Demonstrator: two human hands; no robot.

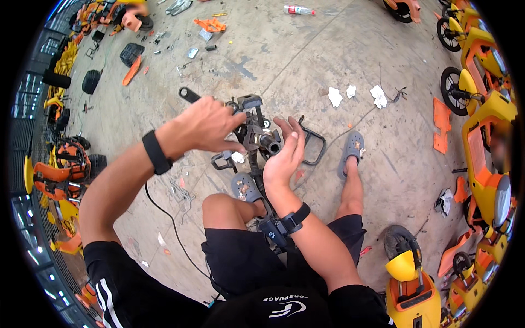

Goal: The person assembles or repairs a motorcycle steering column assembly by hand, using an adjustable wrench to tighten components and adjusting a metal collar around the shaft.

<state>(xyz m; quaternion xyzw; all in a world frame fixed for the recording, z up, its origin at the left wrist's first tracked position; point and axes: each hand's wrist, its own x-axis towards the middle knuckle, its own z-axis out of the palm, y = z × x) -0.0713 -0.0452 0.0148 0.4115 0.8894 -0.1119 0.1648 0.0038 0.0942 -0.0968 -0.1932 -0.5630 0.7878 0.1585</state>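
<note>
A dark metal vehicle frame (pixel 252 130) stands between my legs, a round hollow tube end (pixel 272 146) pointing up toward me. My left hand (pixel 206 124) bends over its left side, fingers curled down and thumb against the metal near the tube. A black bar with a ring end (pixel 188 94) sticks out beyond that hand; whether it is gripped is hidden. My right hand (pixel 285 154) is cupped at the tube's right side, fingers extended and apart, palm toward the tube. Black loops (pixel 314 143) project from the frame on both sides.
Yellow-orange scooters (pixel 485 158) line the right side, more parts and vehicles (pixel 65 169) the left. On the concrete lie white crumpled papers (pixel 378 97), a bottle (pixel 299 10), an orange panel (pixel 441 126) and small scraps. A black cable (pixel 174 221) runs past my left leg.
</note>
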